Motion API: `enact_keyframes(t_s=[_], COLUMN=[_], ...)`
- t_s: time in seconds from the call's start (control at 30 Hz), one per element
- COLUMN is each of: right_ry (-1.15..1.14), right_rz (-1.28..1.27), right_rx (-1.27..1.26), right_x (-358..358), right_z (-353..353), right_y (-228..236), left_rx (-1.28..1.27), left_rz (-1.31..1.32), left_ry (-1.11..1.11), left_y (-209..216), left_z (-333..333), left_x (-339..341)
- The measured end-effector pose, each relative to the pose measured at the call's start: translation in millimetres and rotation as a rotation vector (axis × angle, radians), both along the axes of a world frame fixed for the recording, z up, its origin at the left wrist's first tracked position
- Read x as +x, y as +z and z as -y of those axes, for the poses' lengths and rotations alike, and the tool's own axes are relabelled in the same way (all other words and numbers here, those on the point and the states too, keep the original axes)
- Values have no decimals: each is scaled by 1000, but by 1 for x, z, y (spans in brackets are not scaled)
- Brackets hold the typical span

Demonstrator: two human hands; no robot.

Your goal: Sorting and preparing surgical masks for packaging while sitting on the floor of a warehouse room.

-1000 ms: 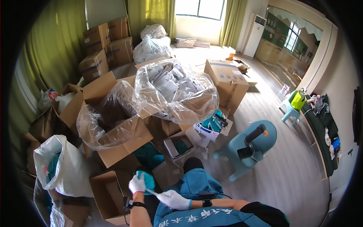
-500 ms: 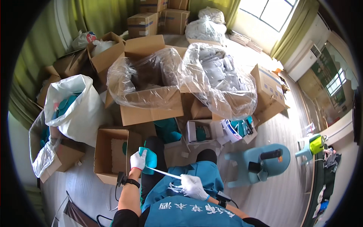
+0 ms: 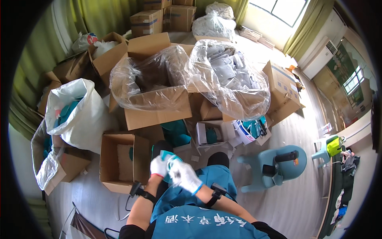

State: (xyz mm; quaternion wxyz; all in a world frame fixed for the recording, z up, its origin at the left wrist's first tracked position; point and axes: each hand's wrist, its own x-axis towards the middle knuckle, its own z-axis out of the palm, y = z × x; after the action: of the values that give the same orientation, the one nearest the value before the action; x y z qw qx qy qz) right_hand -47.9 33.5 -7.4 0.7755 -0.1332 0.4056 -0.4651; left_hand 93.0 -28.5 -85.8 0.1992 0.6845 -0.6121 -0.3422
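My left hand [image 3: 159, 166], in a white glove with a red cuff edge, is closed on a small teal piece [image 3: 166, 153], flat and pliable-looking, above my lap. Against it works my right hand [image 3: 184, 177], in a white glove with a blue cuff edge. Its fingers are closed at a white cord [image 3: 172, 161] that lies in loops over the teal piece; motion smears them somewhat. Most of the piece is covered by the gloves. A blue apron [image 3: 199, 221] spreads across my lap.
By my left knee stands an open carton [image 3: 115, 175]. Ahead are plastic-lined cartons [image 3: 159, 113], one full of grey pieces [image 3: 230, 69]. A white sack [image 3: 91, 119] with teal pieces stands left. Small boxes [image 3: 227, 133] sit before my feet; a blue chair [image 3: 292, 173] is right.
My right hand has come up and left to meet my left hand. The cord, stretched straight between them before, is now gathered in loops at the teal piece. The left hand has shifted slightly right.
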Motion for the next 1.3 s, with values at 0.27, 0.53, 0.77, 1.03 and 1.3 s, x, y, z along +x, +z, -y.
enact_keyframes(t_s=[0.27,0.53,0.77,1.03,1.3], right_ry=[391,281,-251,-396,-685], right_rz=[-456,-469,-767,-1079,-159], right_rx=[55,-38,-374,142,428], right_x=[29,-31,-148,-221,-127], right_z=[-31,-62,-101,-131,-117], right_y=[-1,44,106,8,6], left_rx=[103,-41,45,-76,514], left_rz=[327,272,384,34,-648], left_ry=[147,8,77,259,226], left_y=[-15,-15,-45,-19,6], left_z=[-1,-2,2,4,39], left_x=[9,19,79,49,-17])
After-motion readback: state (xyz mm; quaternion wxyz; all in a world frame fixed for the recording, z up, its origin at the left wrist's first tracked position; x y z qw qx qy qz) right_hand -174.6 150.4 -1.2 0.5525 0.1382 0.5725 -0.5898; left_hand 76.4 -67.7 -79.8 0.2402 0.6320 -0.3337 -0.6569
